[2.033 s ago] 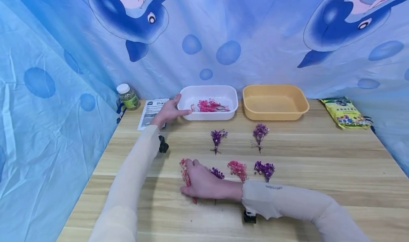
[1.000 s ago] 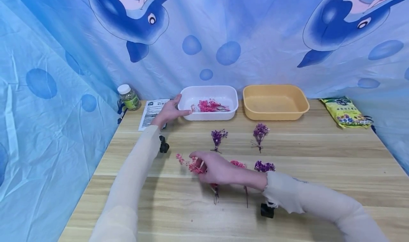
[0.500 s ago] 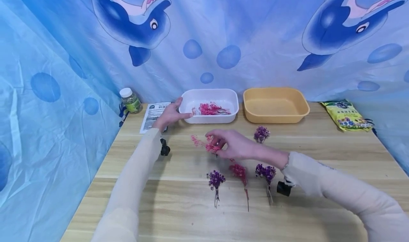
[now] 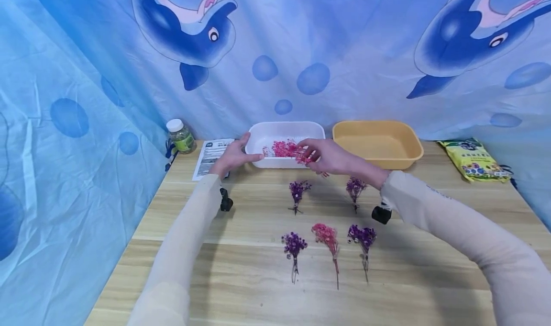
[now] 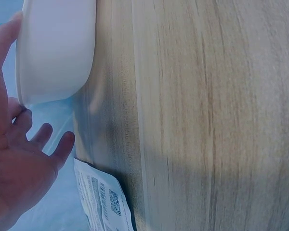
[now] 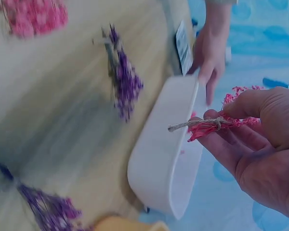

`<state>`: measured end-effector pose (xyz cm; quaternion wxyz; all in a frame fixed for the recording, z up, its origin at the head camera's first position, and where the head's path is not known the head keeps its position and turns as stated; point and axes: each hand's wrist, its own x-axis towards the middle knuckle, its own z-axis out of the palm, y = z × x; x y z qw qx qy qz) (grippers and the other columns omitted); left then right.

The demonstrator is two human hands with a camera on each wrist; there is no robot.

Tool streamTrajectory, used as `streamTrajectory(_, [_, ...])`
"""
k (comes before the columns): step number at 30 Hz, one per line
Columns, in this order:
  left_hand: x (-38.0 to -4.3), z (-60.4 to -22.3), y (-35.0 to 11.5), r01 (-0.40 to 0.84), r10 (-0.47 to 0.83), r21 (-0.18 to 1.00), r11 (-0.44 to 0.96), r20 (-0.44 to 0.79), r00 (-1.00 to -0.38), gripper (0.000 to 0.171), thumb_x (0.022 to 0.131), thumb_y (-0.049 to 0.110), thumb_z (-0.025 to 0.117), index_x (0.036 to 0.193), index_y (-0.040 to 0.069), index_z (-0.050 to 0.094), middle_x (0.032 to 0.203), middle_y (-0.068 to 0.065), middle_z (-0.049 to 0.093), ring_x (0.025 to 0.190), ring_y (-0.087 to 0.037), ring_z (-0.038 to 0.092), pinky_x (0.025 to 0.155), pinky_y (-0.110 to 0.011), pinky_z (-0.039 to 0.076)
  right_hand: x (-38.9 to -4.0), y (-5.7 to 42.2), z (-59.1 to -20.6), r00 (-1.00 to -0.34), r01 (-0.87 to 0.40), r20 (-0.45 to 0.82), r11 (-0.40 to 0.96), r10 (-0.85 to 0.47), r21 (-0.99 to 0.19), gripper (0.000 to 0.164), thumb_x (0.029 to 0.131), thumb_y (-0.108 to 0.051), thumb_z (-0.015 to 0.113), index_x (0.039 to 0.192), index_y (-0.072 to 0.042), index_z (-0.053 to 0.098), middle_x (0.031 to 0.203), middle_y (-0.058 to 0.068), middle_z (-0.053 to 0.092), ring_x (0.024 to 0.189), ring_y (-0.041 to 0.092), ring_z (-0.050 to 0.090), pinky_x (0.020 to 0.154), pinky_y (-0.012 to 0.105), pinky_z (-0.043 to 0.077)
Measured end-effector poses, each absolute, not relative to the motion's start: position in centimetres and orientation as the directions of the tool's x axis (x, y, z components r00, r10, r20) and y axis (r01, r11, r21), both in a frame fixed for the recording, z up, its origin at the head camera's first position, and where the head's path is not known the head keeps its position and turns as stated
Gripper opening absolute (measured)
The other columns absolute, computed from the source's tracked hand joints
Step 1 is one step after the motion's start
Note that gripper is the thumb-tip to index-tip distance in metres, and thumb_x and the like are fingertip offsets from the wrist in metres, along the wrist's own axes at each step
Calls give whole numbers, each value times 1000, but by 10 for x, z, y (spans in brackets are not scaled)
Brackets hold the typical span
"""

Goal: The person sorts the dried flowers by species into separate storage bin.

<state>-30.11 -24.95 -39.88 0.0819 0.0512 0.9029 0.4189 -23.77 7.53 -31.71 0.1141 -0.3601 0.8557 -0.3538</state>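
White tub (image 4: 275, 163) in every view

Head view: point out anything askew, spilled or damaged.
No spill or damage stands out. The yellow-green printed packet at the far right lies slanted, askew compared with the white rectangular plastic basin and the yellow rectangular plastic basin, which stand upright in line. The purple dried-flower bunches lie apart.

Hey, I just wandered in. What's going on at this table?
Someone's right hand is holding a pink bunch of flowers close to the front rim of a white tub, and the left hand touches that tub's left end. More pink flowers already lie inside. Four purple bunches and another pink bunch lie on the wooden table, and a yellow tub stands beside the white one.
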Motion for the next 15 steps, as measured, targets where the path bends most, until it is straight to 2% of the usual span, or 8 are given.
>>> streamTrajectory(9, [-303,-400,-250,34,163,765,644,-94,-982,110,82,41,83,160,10,13,167,-2,6,151,-22,6,121,-39,12,-283,73,-316,-702,-658,105,587,-704,-472,59,84,11,65,140,7,47,112,24,67,99,37,67,88,43,57])
streamTrajectory(15, [-302,-400,-249,30,159,756,654,-99,-982,111,81,43,84,160,11,13,167,-2,6,151,-22,7,121,-40,12,-304,65,-323,-702,-672,94,614,-706,-414,60,82,14,63,140,8,48,114,23,67,103,37,65,90,43,56])
